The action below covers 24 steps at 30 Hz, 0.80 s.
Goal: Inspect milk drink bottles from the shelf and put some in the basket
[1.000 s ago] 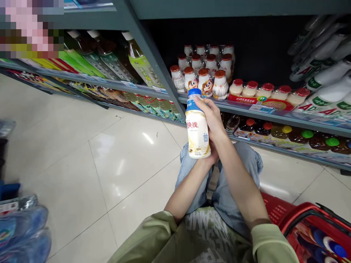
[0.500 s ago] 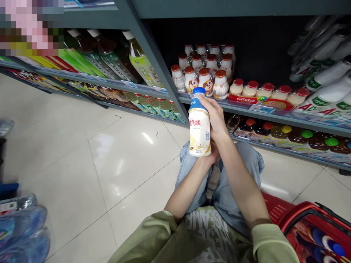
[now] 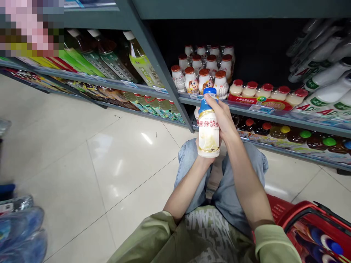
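A white milk drink bottle (image 3: 208, 135) with a blue cap, red lettering and a gold swirl is held upright, leaning slightly, above my knees. My right hand (image 3: 222, 115) is closed around its upper part from the right, thumb near the cap. Low behind the bottle, my left hand (image 3: 206, 160) holds its bottom part; most of the left fingers are hidden by the bottle. Just beyond the cap, small white bottles (image 3: 204, 78) with orange-red lids stand in rows on the shelf.
A red-boxed pack of small bottles (image 3: 263, 98) and white bottles (image 3: 326, 87) share the shelf (image 3: 285, 117). Dark drinks (image 3: 283, 137) fill the lower shelf. A red basket (image 3: 290, 215) with bottles is at my right. Large water bottles (image 3: 22, 226) stand on the left.
Both hands have shifted the bottle a little to the right. It has turned, so more of its red lettering faces me.
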### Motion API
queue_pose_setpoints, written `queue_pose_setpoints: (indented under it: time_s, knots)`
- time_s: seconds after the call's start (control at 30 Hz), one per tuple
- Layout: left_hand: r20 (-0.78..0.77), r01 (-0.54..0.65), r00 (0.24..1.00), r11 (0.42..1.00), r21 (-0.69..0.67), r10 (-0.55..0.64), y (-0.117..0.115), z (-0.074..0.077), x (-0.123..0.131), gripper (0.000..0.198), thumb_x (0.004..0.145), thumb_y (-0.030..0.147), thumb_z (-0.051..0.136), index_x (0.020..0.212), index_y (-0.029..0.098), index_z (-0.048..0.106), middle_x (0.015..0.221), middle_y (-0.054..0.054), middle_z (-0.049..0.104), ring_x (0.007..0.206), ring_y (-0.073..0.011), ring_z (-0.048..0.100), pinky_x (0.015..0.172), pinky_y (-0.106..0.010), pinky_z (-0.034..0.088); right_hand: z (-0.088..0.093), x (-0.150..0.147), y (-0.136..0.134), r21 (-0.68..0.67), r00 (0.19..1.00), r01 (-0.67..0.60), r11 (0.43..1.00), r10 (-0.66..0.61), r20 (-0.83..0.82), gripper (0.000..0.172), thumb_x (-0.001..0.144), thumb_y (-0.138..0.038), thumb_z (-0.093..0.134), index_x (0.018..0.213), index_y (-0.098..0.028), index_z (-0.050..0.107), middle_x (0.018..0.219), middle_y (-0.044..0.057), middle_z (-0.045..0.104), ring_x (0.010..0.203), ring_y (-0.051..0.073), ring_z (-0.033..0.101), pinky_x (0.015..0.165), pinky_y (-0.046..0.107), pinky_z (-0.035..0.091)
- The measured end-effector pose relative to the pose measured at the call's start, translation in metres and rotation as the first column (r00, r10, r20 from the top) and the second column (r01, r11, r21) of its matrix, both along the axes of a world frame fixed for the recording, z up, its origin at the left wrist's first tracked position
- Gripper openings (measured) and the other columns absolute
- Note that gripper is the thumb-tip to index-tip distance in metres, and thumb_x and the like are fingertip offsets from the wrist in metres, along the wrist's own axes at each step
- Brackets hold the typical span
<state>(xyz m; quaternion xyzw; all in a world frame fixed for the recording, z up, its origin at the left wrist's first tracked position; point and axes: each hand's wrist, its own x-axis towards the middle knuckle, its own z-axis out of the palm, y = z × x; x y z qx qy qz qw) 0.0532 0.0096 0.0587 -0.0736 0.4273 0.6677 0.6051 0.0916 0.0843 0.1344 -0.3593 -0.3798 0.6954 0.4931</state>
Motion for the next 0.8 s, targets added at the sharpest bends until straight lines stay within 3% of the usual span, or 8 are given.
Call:
queue_pose_setpoints:
  time_s: [0.13,0.3,0.47,0.63,0.8]
  knots:
    - [0.125,0.044,0.991,0.996,0.075,-0.053,0.001,0.004,-0.006,0.022,0.093,0.027,0.050,0.081,0.023,0.067,0.076,-0.004,0.070,0.076,-0.0220,0.069,0.080,-0.032,0.053,0.007,0.014,-0.004,-0.019,0.999,0.044,0.999,-0.043,0.010,0.041,0.073,-0.052,0.086,0.091,-0.021,0.067,0.080,0.001,0.067,0.067,0.017,0.065,0.063,0.033,0.058]
    - [0.134,0.003,0.991,0.998,0.055,-0.010,0.005,0.012,-0.009,0.023,0.091,0.018,0.047,0.077,0.020,0.065,0.070,-0.003,0.066,0.072,-0.0193,0.066,0.091,-0.031,0.050,0.008,0.034,-0.008,-0.073,0.992,0.129,0.989,-0.128,0.019,0.042,0.065,-0.045,0.090,0.090,-0.021,0.066,0.077,0.001,0.068,0.077,0.023,0.072,0.068,0.037,0.061]
    - [0.070,0.024,0.997,0.995,0.093,-0.030,0.006,0.019,0.000,0.026,0.093,0.019,0.048,0.072,0.022,0.062,0.051,0.003,0.033,0.050,-0.0165,0.044,0.085,-0.028,0.047,0.010,0.052,-0.011,-0.056,0.984,0.177,0.983,-0.174,0.046,0.042,0.065,-0.042,0.087,0.095,-0.021,0.066,0.084,0.004,0.072,0.086,0.026,0.074,0.074,0.039,0.062]
    - [0.117,0.034,0.992,0.992,0.123,-0.048,0.006,0.016,0.008,0.026,0.090,0.017,0.045,0.074,0.023,0.065,0.054,-0.001,0.045,0.066,-0.0209,0.057,0.093,-0.032,0.047,0.013,0.060,-0.014,-0.059,0.985,0.164,0.985,-0.160,0.064,0.047,0.064,-0.045,0.089,0.098,-0.021,0.067,0.086,0.004,0.074,0.085,0.025,0.074,0.073,0.038,0.062]
    - [0.140,0.034,0.989,0.985,0.169,-0.058,0.007,0.016,0.006,0.030,0.094,0.018,0.042,0.072,0.021,0.062,0.050,0.003,0.036,0.050,-0.0153,0.043,0.080,-0.026,0.048,0.013,0.065,-0.013,-0.049,0.985,0.175,0.983,-0.174,0.018,0.044,0.066,-0.046,0.084,0.099,-0.022,0.067,0.087,0.002,0.074,0.084,0.024,0.074,0.071,0.036,0.061]
